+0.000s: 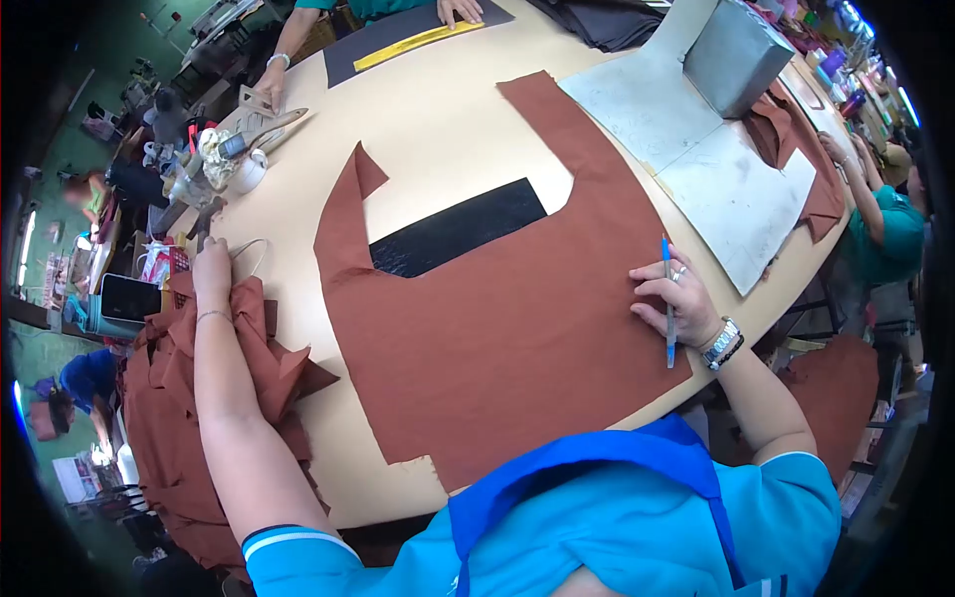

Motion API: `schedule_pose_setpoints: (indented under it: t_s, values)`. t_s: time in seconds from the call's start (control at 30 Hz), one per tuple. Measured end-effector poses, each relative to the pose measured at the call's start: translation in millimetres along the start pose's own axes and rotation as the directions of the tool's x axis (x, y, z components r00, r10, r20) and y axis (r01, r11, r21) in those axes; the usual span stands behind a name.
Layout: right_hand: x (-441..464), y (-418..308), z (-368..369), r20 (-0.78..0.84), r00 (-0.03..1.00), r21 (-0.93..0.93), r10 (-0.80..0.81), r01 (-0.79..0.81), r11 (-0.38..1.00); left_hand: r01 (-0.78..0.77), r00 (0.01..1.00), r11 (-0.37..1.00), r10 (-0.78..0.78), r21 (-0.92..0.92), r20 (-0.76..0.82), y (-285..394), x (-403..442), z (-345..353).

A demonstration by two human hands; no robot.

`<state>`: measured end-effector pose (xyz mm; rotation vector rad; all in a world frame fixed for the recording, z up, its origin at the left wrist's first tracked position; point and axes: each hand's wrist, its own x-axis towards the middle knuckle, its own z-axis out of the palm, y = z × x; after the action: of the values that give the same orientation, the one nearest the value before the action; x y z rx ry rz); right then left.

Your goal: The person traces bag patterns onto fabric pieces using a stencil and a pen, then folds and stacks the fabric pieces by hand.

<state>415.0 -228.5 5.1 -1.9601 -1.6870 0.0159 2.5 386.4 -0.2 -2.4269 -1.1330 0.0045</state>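
Observation:
A brown fabric piece (497, 348) with a deep cut-out lies flat on the table before me. Through the cut-out, a glossy black sheet (458, 229) shows partly under the fabric. My right hand (676, 303) rests on the fabric's right side, a blue pen (668, 333) held between thumb and fingers. At the far left, my left hand (211, 274) is closed at a dark tool (205, 219), whose kind I cannot make out. Beside and below that hand hangs a crumpled heap of brown fabric (179, 398) over the table edge.
Grey-white boards (731, 199) and a metal block (736, 60) occupy the right side. A brush (261, 134) and tape roll (249, 171) stand at the left edge. Across the table, another person's hands (460, 10) are near a yellow ruler (418, 45). A co-worker (880, 229) works at right.

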Motion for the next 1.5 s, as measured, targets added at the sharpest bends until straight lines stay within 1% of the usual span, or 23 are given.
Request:
schedule_pose_setpoints:
  t_s: [0.17,0.23,0.3,0.33,0.47,0.57,0.6,0.63,0.67,0.73,0.8,0.87,0.97,1.0,1.07,1.13,1.2,1.27,1.3,1.37,1.4,1.43,1.5]
  values:
    - [-1.2,1.0,0.4,-0.01,1.0,0.026,0.008,-0.007,1.0,-0.001,0.999,1.0,0.001,-0.017,-0.043,6.8,-4.3,0.7]
    - [1.1,3.0,3.9,-0.031,0.999,0.048,-0.022,0.023,0.999,0.049,0.998,0.998,-0.048,-0.039,0.031,9.1,-2.1,0.0]
    - [2.1,1.0,3.4,-0.033,0.999,0.027,-0.032,0.032,0.999,0.114,0.993,0.985,-0.113,-0.128,0.021,26.2,-4.2,-21.7]
    - [2.4,-0.4,4.1,-0.036,0.999,0.013,-0.033,0.033,0.999,0.082,0.997,0.99,-0.08,-0.111,0.017,27.8,-2.7,-23.6]
    - [4.2,-0.4,7.0,-0.053,0.999,0.037,-0.012,0.014,0.999,0.242,0.967,0.964,-0.23,-0.108,0.111,36.1,1.8,-42.3]
    - [1.6,-3.0,4.6,-0.053,0.999,0.035,0.007,-0.005,0.999,0.363,0.916,0.932,-0.356,0.001,-0.186,39.8,13.6,-61.3]
    - [2.7,-2.7,5.1,-0.053,0.999,0.039,0.012,-0.009,0.999,0.405,0.888,0.913,-0.404,-0.044,-0.219,41.2,22.4,-64.1]
    - [4.0,-2.4,5.6,-0.059,0.998,0.041,0.018,-0.015,0.999,0.342,0.913,0.939,-0.341,-0.035,-0.225,43.8,27.5,-77.3]
    - [4.3,-2.9,4.9,-0.059,0.998,0.046,0.014,-0.011,0.999,0.295,0.918,0.951,-0.257,0.089,-0.302,52.7,28.7,-90.6]
    - [6.4,-2.6,3.5,-0.065,0.998,0.05,0.005,-0.002,0.999,0.159,0.965,0.986,-0.146,0.046,-0.216,91.2,12.5,-140.2]
    - [4.3,1.0,4.2,-0.08,0.997,0.043,0.012,-0.009,0.999,-0.082,0.947,0.99,0.043,-0.111,-0.318,140.1,-31.0,-175.4]
    - [2.0,2.7,4.6,-0.1,0.995,0.047,0.023,-0.019,0.999,-0.301,0.922,0.884,0.174,-0.357,-0.347,186.8,-86.9,-184.1]
    - [-2.9,9.9,1.9,-0.182,0.982,0.085,0.041,-0.026,0.996,-0.282,0.951,0.694,0.293,-0.662,-0.098,246.5,-185.3,-218.8]
    - [-8.8,19.3,-5.3,-0.226,0.969,0.005,0.098,-0.099,0.995,-0.241,0.944,0.683,0.33,-0.69,-0.002,259.5,-212.0,-231.1]
    - [-15.9,36.5,-21.3,-0.316,0.93,-0.137,0.186,-0.239,0.961,-0.199,0.941,0.642,0.336,-0.74,0.039,277.8,-257.4,-231.1]
    - [-29.0,54.5,-52.9,-0.452,0.835,-0.281,0.313,-0.467,0.838,-0.179,0.934,0.609,0.351,-0.773,0.06,287.1,-290.0,-233.7]
    - [-63.0,102.2,-70.3,-0.632,0.713,-0.458,0.303,-0.659,0.596,-0.179,0.927,0.602,0.369,-0.778,0.073,297.8,-310.8,-226.7]
    - [-87.6,118.5,-94.8,-0.612,0.488,-0.139,0.622,-0.841,0.523,-0.187,0.924,0.617,0.374,-0.764,0.076,302.8,-324.7,-221.3]
    - [-106.6,144.0,-95.5,-0.577,0.43,0.056,0.695,-0.827,0.559,-0.198,0.924,0.633,0.375,-0.748,0.073,304.2,-325.1,-220.7]
    - [-119.7,167.0,-88.6,-0.451,0.357,0.433,0.818,-0.714,0.55,-0.213,0.928,0.655,0.368,-0.725,0.06,305.2,-324.6,-220.9]
    - [-139.6,212.3,-76.5,-0.501,0.372,0.445,0.781,-0.663,0.602,-0.224,0.928,0.655,0.369,-0.722,0.047,305.0,-325.1,-219.6]
    - [-126.5,191.4,-85.1,-0.366,0.357,0.62,0.86,-0.595,0.511,-0.23,0.929,0.659,0.367,-0.716,0.039,305.3,-326.5,-217.9]
    - [-118.5,180.7,-90.1,-0.233,0.329,0.842,0.915,-0.403,0.36,-0.232,0.933,0.671,0.359,-0.704,0.034,304.3,-329.4,-217.5]
